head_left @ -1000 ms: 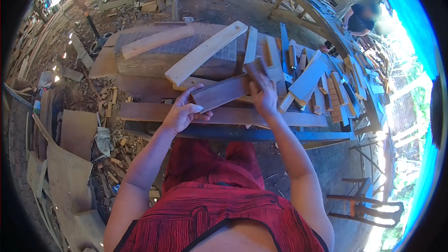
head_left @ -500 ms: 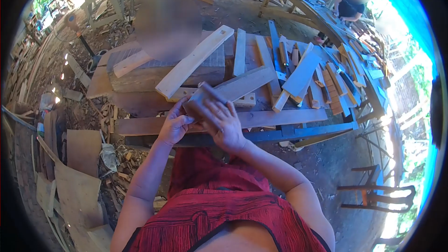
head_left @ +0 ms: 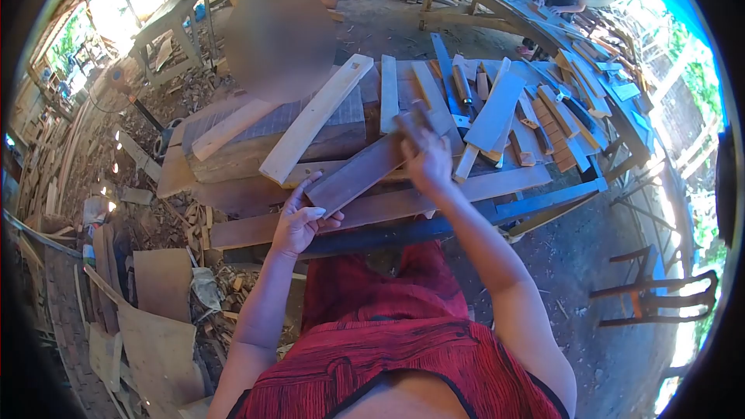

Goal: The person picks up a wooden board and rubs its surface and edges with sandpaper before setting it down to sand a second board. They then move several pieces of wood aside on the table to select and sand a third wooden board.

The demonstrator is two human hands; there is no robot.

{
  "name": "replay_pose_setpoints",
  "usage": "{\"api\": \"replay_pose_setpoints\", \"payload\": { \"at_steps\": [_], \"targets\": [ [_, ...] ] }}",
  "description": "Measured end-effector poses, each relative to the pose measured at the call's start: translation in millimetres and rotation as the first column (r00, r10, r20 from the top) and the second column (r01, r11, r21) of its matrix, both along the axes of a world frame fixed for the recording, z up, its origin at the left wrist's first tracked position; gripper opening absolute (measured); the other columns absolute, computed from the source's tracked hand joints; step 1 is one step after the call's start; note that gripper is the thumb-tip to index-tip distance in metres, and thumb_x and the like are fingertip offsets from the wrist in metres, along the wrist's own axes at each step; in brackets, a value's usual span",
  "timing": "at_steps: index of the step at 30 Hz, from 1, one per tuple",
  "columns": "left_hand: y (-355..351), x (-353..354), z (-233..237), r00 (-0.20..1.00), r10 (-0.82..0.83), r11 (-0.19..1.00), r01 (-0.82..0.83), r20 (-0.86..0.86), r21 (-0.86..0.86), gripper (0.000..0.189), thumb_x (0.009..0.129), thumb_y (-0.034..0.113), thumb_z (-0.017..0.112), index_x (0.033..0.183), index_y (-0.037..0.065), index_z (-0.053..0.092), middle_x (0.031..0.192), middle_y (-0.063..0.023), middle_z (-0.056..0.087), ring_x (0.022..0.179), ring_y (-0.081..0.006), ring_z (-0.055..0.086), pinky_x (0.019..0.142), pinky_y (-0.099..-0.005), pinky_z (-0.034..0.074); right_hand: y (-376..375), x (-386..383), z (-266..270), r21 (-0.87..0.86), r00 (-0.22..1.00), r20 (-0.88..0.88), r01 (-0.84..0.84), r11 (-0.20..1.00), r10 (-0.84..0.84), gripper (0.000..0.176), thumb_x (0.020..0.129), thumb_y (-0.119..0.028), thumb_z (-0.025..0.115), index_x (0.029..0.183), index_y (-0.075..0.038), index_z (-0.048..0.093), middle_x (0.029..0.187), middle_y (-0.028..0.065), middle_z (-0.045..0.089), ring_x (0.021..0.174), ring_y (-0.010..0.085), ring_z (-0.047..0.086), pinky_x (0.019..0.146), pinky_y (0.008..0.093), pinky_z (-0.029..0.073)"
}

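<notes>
right hand point(head_left: 425, 157) has slid up the dark board point(head_left: 353, 177).

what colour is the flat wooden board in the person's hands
The flat wooden board is dark brown, best seen in the head view.

An open-air woodworking yard: workbench point(head_left: 543, 203) heaped with planks point(head_left: 314, 118), offcuts point(head_left: 194, 209) underfoot

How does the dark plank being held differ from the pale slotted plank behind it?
The dark plank is reddish brown, the pale plank light yellow. The dark plank is held by the left hand and right hand; the pale plank lies untouched. The pale plank is longer than the dark plank, and slotted. Both are flat boards.
</notes>
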State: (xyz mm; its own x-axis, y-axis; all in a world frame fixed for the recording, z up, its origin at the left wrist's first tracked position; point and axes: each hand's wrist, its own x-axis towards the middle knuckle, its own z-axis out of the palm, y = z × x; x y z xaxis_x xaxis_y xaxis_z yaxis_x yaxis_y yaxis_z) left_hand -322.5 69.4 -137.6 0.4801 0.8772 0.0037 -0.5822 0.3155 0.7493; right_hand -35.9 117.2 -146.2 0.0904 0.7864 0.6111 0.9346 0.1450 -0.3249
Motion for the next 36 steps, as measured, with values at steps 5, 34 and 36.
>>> {"api": "replay_pose_setpoints", "payload": {
  "at_steps": [5, 34, 36],
  "targets": [
    [2, 3, -10, 1.000, -0.006, 1.000, 0.006, 0.013, 0.010, 0.073, 0.075, -0.006, 0.055, 0.143, 0.006, 0.031, 0.121, -0.0199, 0.056, 0.089, -0.0340, 0.067, 0.076, -0.0418, 0.060, -81, -84, 19, 0.030, 0.804, -0.006, -0.594, 0.804, 0.594, 0.052, 0.078, -0.019, 0.069, 0.128, -0.013, 0.056, 0.124, 0.0147, 0.057, 0.118, 0.0329, 0.052, 0.104, 0.0515, 0.033],
    [-2, 8, 2, 0.986, 0.012, 0.993, 0.008, -0.166, 0.120, 0.078, 0.072, -0.008, 0.054, 0.145, 0.008, 0.029, 0.119, -0.0199, 0.057, 0.090, -0.0304, 0.067, 0.078, -0.0417, 0.059, -85, -13, 11, 0.058, 0.844, 0.023, -0.536, 0.842, 0.536, 0.048, 0.083, -0.019, 0.064, 0.130, -0.013, 0.056, 0.119, 0.0160, 0.058, 0.114, 0.0307, 0.054, 0.100, 0.0445, 0.037],
    [-4, 11, 4, 0.986, 0.019, 0.992, 0.002, -0.167, 0.127, 0.074, 0.074, -0.005, 0.055, 0.143, 0.008, 0.031, 0.117, -0.0207, 0.058, 0.088, -0.0314, 0.067, 0.074, -0.0423, 0.060, -101, 8, 6, 0.064, 0.879, -0.033, -0.474, 0.878, 0.476, 0.047, 0.084, -0.019, 0.064, 0.130, -0.012, 0.056, 0.120, 0.0174, 0.058, 0.114, 0.0319, 0.054, 0.100, 0.0437, 0.038]
  ]
}}
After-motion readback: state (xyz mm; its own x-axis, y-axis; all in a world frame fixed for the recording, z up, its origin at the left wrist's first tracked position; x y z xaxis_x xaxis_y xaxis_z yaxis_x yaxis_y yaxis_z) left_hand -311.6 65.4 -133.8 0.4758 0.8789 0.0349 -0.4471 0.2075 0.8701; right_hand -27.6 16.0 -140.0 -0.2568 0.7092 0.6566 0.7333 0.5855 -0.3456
